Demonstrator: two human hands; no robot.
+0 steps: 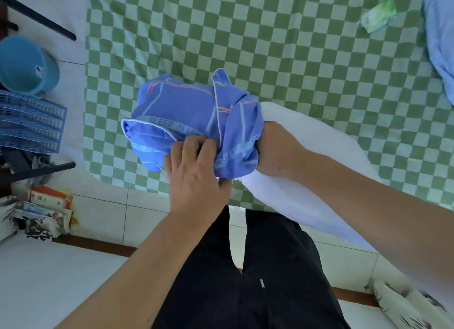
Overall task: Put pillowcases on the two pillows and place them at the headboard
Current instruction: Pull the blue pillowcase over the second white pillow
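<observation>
step in hand, judged: sleeving the first pillow; at frame centre the left hand (pixel 194 166) pinches the bunched blue pillowcase (pixel 186 115) while the right hand (pixel 272 152), grip hidden inside, meets the white pillow (pixel 307 176) on the bed (pixel 294 46); next, draw the case along the pillow.

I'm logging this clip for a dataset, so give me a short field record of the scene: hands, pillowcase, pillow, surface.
left hand: pinches the pillowcase's gathered edge
right hand: hidden inside the pillowcase, wrist showing
pillowcase: blue, bunched, printed SLEEP
pillow: white, bare, under the right forearm
bed sheet: green and white checks
progress: pillow not yet inside pillowcase
</observation>
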